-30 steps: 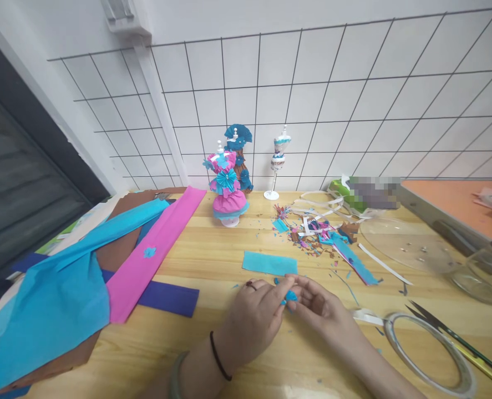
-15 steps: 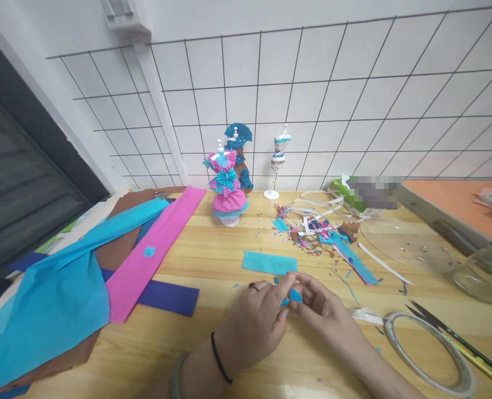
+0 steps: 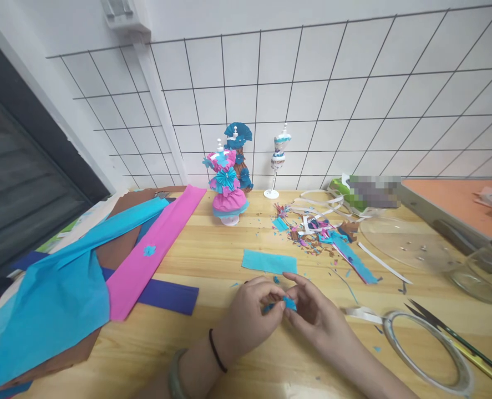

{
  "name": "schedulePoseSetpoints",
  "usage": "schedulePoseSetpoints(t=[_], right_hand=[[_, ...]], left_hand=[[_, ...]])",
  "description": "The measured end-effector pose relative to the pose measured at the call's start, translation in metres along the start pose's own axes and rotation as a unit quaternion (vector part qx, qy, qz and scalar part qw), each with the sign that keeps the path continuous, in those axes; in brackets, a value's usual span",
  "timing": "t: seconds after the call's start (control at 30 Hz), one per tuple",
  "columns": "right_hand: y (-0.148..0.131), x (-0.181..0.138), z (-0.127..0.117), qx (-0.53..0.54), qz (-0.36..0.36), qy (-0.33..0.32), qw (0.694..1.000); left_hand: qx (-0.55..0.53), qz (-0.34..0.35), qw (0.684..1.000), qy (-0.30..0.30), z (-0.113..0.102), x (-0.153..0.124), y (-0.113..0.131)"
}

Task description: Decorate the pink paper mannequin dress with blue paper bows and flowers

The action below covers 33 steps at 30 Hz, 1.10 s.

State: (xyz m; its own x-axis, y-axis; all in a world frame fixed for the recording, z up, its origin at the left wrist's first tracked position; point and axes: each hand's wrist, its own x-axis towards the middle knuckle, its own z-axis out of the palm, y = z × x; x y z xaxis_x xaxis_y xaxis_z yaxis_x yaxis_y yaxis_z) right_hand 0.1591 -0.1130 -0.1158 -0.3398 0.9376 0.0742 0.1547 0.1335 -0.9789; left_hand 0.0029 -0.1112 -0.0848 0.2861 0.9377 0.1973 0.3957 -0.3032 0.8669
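My left hand (image 3: pixel 257 310) pinches a small piece of blue crepe paper (image 3: pixel 289 303) between thumb and fingers. On the other side of that piece, my right hand (image 3: pixel 315 310) grips it with thumb and fingertips. Fingers partly cover the paper, so its full shape is hidden. Just beyond the hands lies a flat light-blue paper rectangle (image 3: pixel 269 261), with a small dark-blue scrap (image 3: pixel 276 280) below it. Farther back stands a small dress form in a pink and blue paper dress (image 3: pixel 229 191). A brown and teal dressed form (image 3: pixel 241 158) is behind it.
Layered crepe sheets (image 3: pixel 66 299) cover the left side, a pink strip (image 3: pixel 158 252) on top. Cut scraps (image 3: pixel 312 233) spread at centre right. Scissors (image 3: pixel 449 330) and a tape roll (image 3: pixel 426 354) lie at right, near a glass jar (image 3: pixel 487 271). A white dress form (image 3: pixel 278 158) stands behind.
My left hand has shifted slightly left and turned, its fingers curling more. The blue piece between the hands has turned and moved slightly left. Both hands still hold it.
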Motion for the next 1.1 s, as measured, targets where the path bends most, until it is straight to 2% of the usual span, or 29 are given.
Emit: schedulePoseSetpoints(t=[0.1,0.3,0.4,0.6,0.77,0.93,1.0,1.1], right_hand=[[0.000,0.001,-0.001,0.017,0.001,0.004,1.000],[-0.002,0.003,-0.003,0.056,0.017,0.023,0.998],[-0.004,0.004,-0.004,0.072,0.022,0.031,0.997],[-0.004,0.005,-0.006,0.100,0.017,0.042,0.994],[0.001,0.002,-0.003,0.052,-0.007,0.017,0.998],[0.000,0.000,0.000,0.001,-0.023,-0.003,1.000],[-0.003,0.000,0.000,0.012,-0.019,0.006,1.000],[-0.008,0.002,-0.001,0.040,-0.003,0.020,0.999]], left_hand=[[-0.015,-0.029,0.999,0.001,0.000,0.000,-0.002],[-0.133,-0.112,0.985,-0.013,0.001,0.001,-0.005],[-0.162,-0.128,0.978,-0.019,0.002,0.001,-0.005],[-0.167,-0.133,0.976,-0.048,0.001,0.001,-0.004],[-0.136,-0.067,0.988,-0.037,-0.001,0.000,-0.004],[-0.049,-0.024,0.998,-0.023,-0.001,-0.001,-0.004],[-0.046,-0.037,0.998,-0.015,-0.001,0.000,-0.005],[-0.103,-0.092,0.990,-0.024,0.000,0.002,-0.007]])
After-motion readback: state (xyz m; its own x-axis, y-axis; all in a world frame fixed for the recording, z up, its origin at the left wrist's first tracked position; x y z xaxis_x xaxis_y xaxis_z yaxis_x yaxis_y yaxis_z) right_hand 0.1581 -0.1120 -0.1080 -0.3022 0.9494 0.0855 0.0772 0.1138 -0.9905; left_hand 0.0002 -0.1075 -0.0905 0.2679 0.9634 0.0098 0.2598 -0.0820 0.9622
